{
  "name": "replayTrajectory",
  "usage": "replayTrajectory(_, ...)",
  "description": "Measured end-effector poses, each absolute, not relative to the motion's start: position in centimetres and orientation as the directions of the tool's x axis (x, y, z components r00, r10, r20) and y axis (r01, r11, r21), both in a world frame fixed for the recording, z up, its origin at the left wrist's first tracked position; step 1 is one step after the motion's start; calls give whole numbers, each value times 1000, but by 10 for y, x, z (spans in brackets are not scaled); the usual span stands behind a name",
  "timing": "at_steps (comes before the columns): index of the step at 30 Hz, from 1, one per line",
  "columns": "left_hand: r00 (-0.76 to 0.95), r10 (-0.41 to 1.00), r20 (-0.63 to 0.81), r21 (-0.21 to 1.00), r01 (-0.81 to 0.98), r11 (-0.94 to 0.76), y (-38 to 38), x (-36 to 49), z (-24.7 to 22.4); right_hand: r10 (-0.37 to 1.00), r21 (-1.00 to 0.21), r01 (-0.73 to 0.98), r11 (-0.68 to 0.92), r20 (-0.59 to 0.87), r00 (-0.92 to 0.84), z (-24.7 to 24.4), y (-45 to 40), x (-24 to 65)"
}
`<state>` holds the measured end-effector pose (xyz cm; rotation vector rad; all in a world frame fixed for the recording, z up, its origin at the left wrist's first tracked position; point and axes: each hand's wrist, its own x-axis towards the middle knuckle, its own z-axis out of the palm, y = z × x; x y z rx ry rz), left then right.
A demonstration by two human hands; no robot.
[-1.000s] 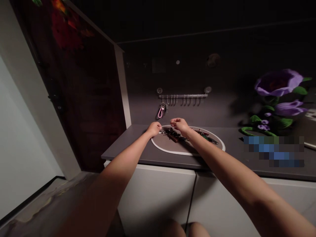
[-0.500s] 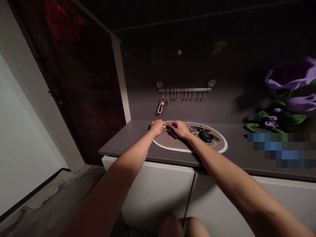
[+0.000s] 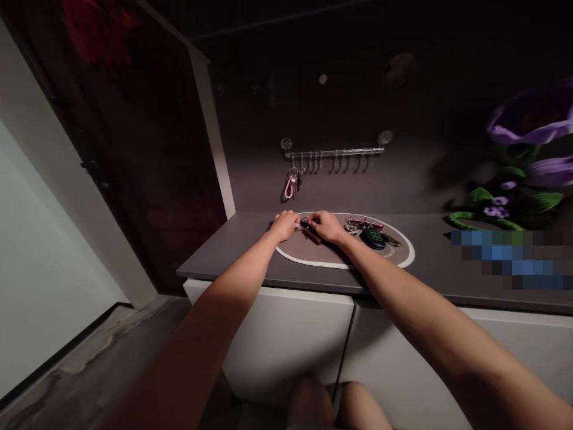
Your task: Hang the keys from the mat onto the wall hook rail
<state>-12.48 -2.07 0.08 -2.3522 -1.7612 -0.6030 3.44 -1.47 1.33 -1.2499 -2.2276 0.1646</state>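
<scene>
Head view: left hand (image 3: pixel 285 226) and right hand (image 3: pixel 326 227), fingers curled, meet at the keys (image 3: pixel 304 222) between them; any pinch is hidden. Steadying lightly with the left would best keep the brown key holder (image 3: pixel 313 237), just below, from dragging.

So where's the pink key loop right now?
In the head view, the pink key loop hangs at the left end of the clear hook rail, above the mat.

Upper purple flower (image 3: pixel 532 122) cut off at right edge; right hand's (image 3: pixel 326 227) grip unclear, fingertips hidden.
</scene>
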Motion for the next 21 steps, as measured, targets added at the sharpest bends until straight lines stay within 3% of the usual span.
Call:
replayTrajectory(10,272,831,485,91,930,-357,-33,-129,13,820,-390,738,551,415,-394,13,-14,35)
replayTrajectory(17,171,799,576,291,871,-396,-31,-129,15,798,-427,688,586,454,-397,13,-13,35)
replayTrajectory(21,70,820,567,519,743,-423,-30,-124,17,792,-494,631,598,488,-367,12,-12,34)
